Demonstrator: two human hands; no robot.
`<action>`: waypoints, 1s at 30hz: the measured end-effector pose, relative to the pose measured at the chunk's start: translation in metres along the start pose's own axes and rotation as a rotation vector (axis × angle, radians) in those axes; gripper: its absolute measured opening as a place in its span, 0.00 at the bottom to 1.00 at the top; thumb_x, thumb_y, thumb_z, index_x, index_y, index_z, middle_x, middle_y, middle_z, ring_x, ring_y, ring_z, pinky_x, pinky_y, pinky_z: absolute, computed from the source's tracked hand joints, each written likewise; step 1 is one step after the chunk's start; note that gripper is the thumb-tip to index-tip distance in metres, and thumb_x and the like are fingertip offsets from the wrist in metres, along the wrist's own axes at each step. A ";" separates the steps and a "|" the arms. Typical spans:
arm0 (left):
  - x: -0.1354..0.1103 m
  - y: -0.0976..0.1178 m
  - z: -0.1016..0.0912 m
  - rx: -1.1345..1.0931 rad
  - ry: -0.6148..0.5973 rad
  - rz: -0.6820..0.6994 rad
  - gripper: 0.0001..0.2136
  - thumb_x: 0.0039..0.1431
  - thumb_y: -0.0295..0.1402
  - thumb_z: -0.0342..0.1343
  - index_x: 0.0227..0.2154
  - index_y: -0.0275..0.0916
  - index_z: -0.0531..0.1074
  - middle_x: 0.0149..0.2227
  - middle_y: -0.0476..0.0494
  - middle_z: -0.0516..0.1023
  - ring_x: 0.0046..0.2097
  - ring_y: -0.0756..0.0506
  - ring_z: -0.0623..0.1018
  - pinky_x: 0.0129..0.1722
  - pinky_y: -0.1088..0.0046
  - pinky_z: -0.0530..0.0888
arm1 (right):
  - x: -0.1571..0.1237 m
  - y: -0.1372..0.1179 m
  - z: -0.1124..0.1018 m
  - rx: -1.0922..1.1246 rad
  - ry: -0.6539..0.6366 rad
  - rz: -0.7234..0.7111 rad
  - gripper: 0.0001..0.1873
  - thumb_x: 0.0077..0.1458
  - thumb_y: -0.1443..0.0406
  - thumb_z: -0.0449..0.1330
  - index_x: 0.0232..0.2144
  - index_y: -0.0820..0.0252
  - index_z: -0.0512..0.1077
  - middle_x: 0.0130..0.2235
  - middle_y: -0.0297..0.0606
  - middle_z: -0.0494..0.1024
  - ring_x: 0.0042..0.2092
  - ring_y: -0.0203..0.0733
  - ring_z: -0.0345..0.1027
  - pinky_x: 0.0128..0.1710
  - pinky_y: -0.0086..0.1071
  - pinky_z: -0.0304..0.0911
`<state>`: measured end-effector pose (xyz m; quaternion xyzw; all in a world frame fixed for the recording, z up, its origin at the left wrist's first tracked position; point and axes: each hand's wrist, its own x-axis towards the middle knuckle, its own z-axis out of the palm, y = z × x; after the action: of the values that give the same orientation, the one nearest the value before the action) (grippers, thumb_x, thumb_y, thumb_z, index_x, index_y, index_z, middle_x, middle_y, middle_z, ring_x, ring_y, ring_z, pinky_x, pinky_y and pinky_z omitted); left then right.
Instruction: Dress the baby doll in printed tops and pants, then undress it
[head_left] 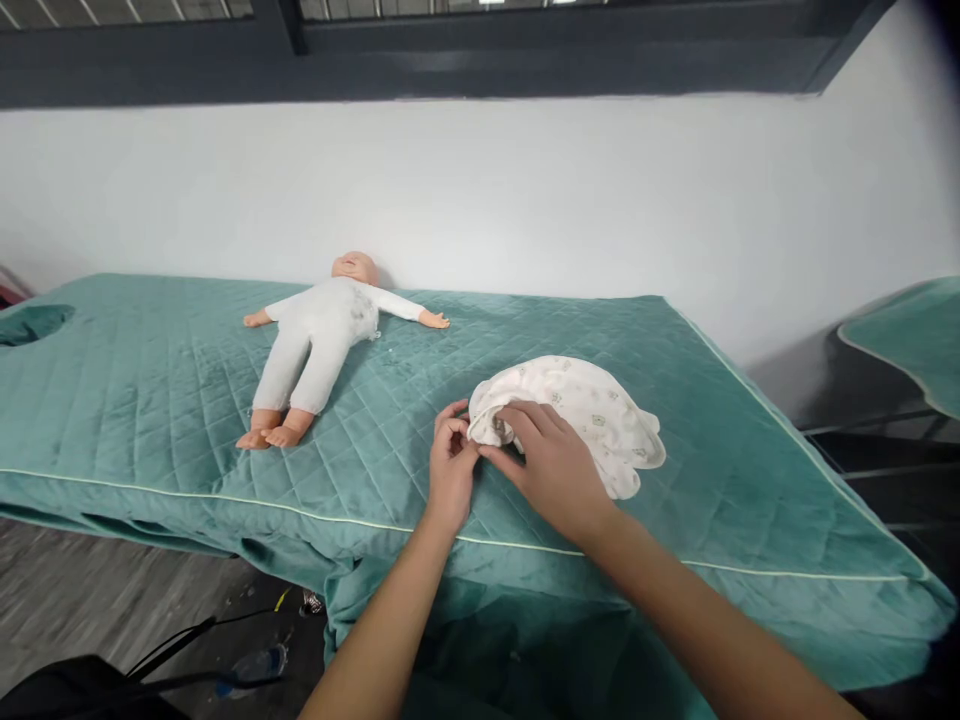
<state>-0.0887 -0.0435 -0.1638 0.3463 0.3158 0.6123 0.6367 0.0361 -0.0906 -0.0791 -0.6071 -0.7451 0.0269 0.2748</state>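
Observation:
A small white patterned baby garment (592,405) lies bunched on the teal quilted bed (150,400). My left hand (452,465) pinches the garment's left edge with curled fingers. My right hand (551,465) lies over the same edge, fingers closed on the cloth. A baby doll (319,340) in a white bodysuit lies on its back further left, near the wall, head towards the wall and arms spread. Neither hand touches it.
A white wall runs behind the bed, with a dark window frame above. Another teal-covered bed (911,335) shows at the right edge. On the grey floor at the lower left lie dark cables and a plastic bottle (255,668).

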 end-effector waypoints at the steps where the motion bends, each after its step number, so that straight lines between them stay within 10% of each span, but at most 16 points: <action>1: 0.000 0.001 0.000 -0.017 -0.032 0.007 0.10 0.48 0.30 0.68 0.25 0.38 0.69 0.52 0.46 0.74 0.54 0.44 0.72 0.55 0.70 0.66 | -0.002 0.002 0.005 -0.026 0.018 -0.007 0.15 0.62 0.57 0.62 0.49 0.54 0.69 0.54 0.46 0.75 0.55 0.58 0.68 0.50 0.49 0.66; 7: -0.001 0.006 -0.004 -0.123 -0.172 -0.098 0.11 0.49 0.33 0.66 0.25 0.39 0.68 0.27 0.51 0.70 0.33 0.50 0.70 0.38 0.74 0.65 | -0.001 0.022 0.014 0.010 0.022 0.069 0.23 0.59 0.60 0.63 0.55 0.58 0.65 0.56 0.52 0.73 0.59 0.62 0.65 0.55 0.55 0.64; 16: 0.003 0.012 -0.006 -0.297 -0.137 -0.243 0.11 0.52 0.35 0.66 0.26 0.38 0.68 0.29 0.50 0.74 0.34 0.50 0.73 0.38 0.73 0.69 | 0.009 0.021 0.000 0.257 -0.056 0.104 0.09 0.56 0.68 0.57 0.40 0.55 0.73 0.45 0.40 0.79 0.49 0.49 0.72 0.51 0.43 0.66; 26: 0.009 0.013 -0.011 -0.467 -0.045 -0.224 0.13 0.53 0.37 0.67 0.27 0.41 0.67 0.58 0.47 0.77 0.62 0.39 0.73 0.60 0.57 0.69 | 0.022 0.032 -0.080 0.958 0.260 0.625 0.14 0.55 0.52 0.62 0.29 0.57 0.73 0.31 0.41 0.80 0.34 0.48 0.76 0.33 0.39 0.70; 30: 0.009 0.009 -0.012 -0.472 0.057 -0.260 0.10 0.54 0.35 0.68 0.31 0.41 0.71 0.44 0.50 0.82 0.48 0.47 0.80 0.51 0.68 0.74 | 0.027 0.040 -0.115 0.969 0.422 0.508 0.15 0.61 0.56 0.53 0.29 0.54 0.75 0.44 0.46 0.81 0.46 0.52 0.76 0.36 0.44 0.67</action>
<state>-0.1032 -0.0336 -0.1624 0.1272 0.2241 0.5915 0.7640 0.1194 -0.0892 0.0137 -0.5639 -0.4082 0.3080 0.6485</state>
